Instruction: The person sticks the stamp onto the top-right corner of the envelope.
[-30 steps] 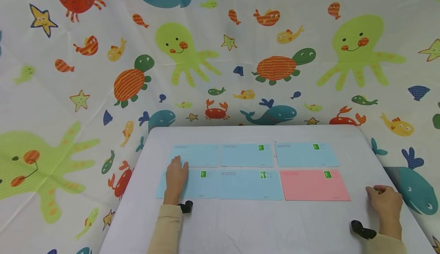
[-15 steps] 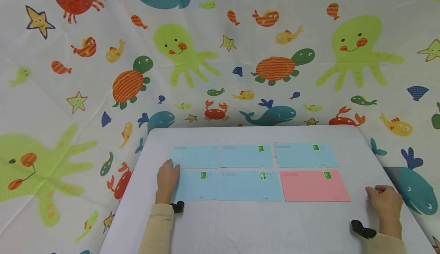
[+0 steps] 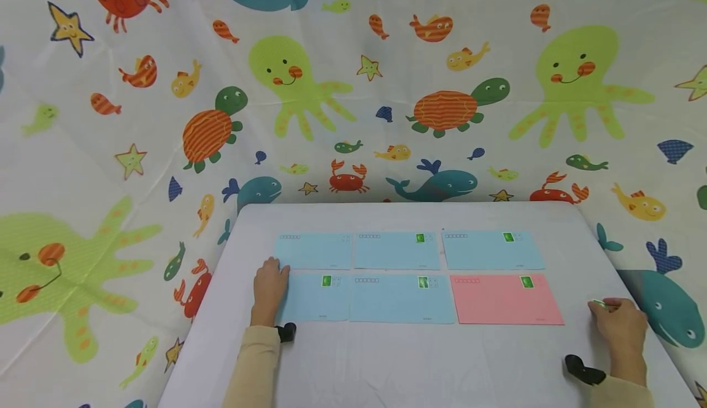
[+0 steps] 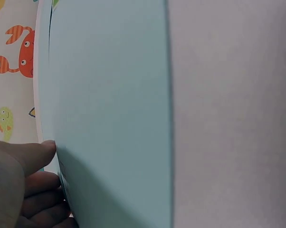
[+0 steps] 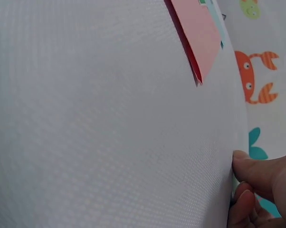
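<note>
My left hand lies over the left part of the front-left blue envelope, fingertips at the lower left corner of the back-left blue envelope. Its thumb touches the blue paper's edge in the left wrist view, with the other fingers bent loosely below. Out on the right side of the table, my right hand pinches a small green and white stamp between thumb and fingers, mostly hidden by them. Green stamps show on every envelope but the back-left one, which bears only printed marks.
Two rows of envelopes lie on the white table. The back row also holds a middle blue one and a right blue one; in front are another blue one and a pink envelope. A sea-animal cloth hangs behind.
My left hand has slid left and slightly back toward me, off the face of the back-left envelope, and has stayed there over the last half second. My right hand keeps its place.
</note>
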`<state>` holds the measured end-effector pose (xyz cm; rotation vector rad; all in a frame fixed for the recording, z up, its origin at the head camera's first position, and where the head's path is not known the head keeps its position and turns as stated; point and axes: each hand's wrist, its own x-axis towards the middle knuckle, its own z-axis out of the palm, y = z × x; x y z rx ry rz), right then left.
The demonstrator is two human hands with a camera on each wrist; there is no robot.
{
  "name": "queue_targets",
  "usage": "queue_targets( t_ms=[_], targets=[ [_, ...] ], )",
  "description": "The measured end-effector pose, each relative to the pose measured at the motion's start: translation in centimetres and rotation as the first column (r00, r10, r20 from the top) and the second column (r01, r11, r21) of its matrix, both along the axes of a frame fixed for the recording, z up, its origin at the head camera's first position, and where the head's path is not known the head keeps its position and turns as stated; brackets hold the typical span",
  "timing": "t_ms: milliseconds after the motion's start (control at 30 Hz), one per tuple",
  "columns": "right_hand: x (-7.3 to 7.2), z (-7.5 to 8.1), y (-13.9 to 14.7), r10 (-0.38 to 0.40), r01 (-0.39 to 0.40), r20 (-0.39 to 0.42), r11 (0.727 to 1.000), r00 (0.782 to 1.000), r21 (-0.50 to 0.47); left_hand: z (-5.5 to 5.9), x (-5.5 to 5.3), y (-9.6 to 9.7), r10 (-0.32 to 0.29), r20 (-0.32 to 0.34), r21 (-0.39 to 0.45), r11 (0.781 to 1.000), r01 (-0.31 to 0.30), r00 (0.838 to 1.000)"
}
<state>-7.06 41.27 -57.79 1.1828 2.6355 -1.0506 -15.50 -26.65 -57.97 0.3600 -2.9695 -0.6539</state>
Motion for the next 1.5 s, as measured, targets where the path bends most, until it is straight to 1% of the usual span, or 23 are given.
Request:
queue_targets(
  t_ms=[200, 467, 600, 733, 967, 1133, 1200, 1233, 1367, 1433, 1500],
  targets=[
    [0.2, -0.2, 0.0, -0.011, 0.011, -0.035, 1.000, 0.999, 0.010, 0.0, -0.1, 0.0, -0.004, 0.007, -0.006, 1.000, 0.004, 1.000],
    [0.4, -0.1, 0.2, -0.095, 0.094, -0.091, 0.995, 0.991, -0.021, 0.0, -0.2, -0.1, 0.001, 0.005, -0.016, 1.000, -0.001, 1.000],
    [0.5, 0.0, 0.5, -0.126, 0.120, -0.117, 0.991, 0.985, -0.056, -0.1, -0.2, -0.1, -0.006, -0.003, -0.028, 1.000, 0.006, 1.000],
    [0.5, 0.0, 0.6, -0.157, 0.145, -0.115, 0.983, 0.981, -0.110, -0.2, -0.1, -0.1, -0.009, 0.004, -0.029, 1.000, 0.009, 1.000],
    [0.5, 0.3, 0.3, -0.212, 0.191, -0.103, 0.964, 0.972, -0.183, 0.0, -0.1, -0.2, -0.012, 0.011, -0.015, 1.000, 0.012, 1.000],
    [0.6, 0.4, 0.0, -0.241, 0.207, -0.113, 0.945, 0.964, -0.252, 0.0, -0.1, -0.1, -0.019, 0.007, -0.029, 0.999, 0.020, 1.000],
    [0.6, 0.5, -0.1, -0.232, 0.190, -0.129, 0.942, 0.964, -0.277, 0.0, 0.0, -0.1, -0.021, 0.003, -0.030, 0.999, 0.021, 1.000],
    [0.7, 0.5, -0.1, -0.214, 0.168, -0.143, 0.945, 0.966, -0.281, 0.1, -0.1, -0.1, -0.020, 0.001, -0.026, 0.999, 0.020, 1.000],
    [0.6, 0.7, -0.3, -0.125, 0.072, -0.187, 0.962, 0.974, -0.264, 0.1, -0.1, -0.1, -0.012, 0.003, -0.014, 1.000, 0.012, 1.000],
    [0.6, 0.6, -0.5, -0.083, 0.028, -0.216, 0.969, 0.973, -0.244, 0.1, -0.2, -0.1, -0.005, 0.012, -0.008, 1.000, 0.005, 1.000],
    [0.6, 0.6, -0.7, -0.060, 0.002, -0.237, 0.972, 0.970, -0.235, 0.1, -0.2, -0.1, 0.001, 0.022, -0.008, 1.000, 0.000, 1.000]
  ],
)
